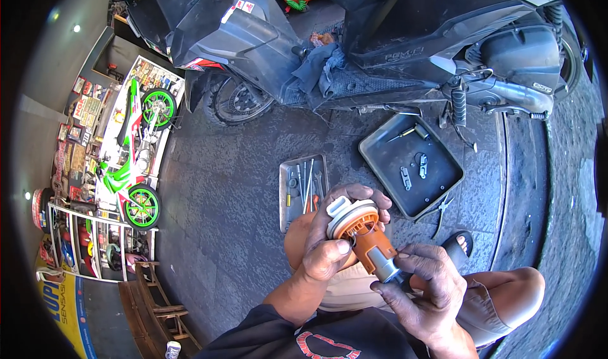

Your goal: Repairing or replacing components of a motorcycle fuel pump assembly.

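Note:
Above my lap I hold a fuel pump assembly point(365, 230) with an orange plastic housing and a white round flange. My left hand point(328, 251) wraps around the flange end, thumb at its lower edge and fingers over the far side. A silver metal cylinder, the pump motor point(384, 264), sticks out of the orange housing toward my right. My right hand point(437, 289) is closed at that lower end, with fingertips on the housing's edge and the thumb under the cylinder. Its dark tip is partly hidden by my fingers. Both hands are smeared with dark grime.
A black tray point(437, 185) with a screwdriver and small metal parts lies ahead right. Beside it, a smaller tray point(292, 214) holds hand tools. A dark scooter point(405, 74) with a cloth point(320, 71) on its footboard stands beyond. A wooden bench point(142, 308) is at left.

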A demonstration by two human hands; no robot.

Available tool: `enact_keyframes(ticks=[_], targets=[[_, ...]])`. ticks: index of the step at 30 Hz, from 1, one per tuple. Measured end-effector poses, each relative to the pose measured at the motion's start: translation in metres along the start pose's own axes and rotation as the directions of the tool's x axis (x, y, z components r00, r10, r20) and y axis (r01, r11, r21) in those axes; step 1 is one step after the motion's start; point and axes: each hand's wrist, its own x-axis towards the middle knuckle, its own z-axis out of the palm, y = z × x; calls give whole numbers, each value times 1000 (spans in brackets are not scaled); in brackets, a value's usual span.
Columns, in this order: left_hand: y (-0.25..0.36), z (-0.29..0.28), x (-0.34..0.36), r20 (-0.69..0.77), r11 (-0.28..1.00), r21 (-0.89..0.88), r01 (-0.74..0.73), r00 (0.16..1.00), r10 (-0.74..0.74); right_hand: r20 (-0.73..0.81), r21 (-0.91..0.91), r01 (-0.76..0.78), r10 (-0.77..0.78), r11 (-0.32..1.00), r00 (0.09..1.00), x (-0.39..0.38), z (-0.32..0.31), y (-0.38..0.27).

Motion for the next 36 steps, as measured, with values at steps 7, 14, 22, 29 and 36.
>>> enact_keyframes(ticks=[7,14,22,29,36], targets=[[-10,-5,-1,85,982,-137,-128,987,140,0,-142,228,-230,963,973,-6,14,-8],[-12,0,1,76,959,-263,-102,989,126,-44,-167,332,-343,928,938,-8,19,-3],[-11,5,-2,38,995,-90,-36,998,40,-107,-79,284,-291,956,951,-10,16,15],[-18,13,-1,-244,954,280,-109,953,181,-138,-91,269,-280,959,950,-13,15,27],[-24,10,0,-300,982,178,-58,947,111,-131,-110,315,-328,943,936,-11,22,32]])
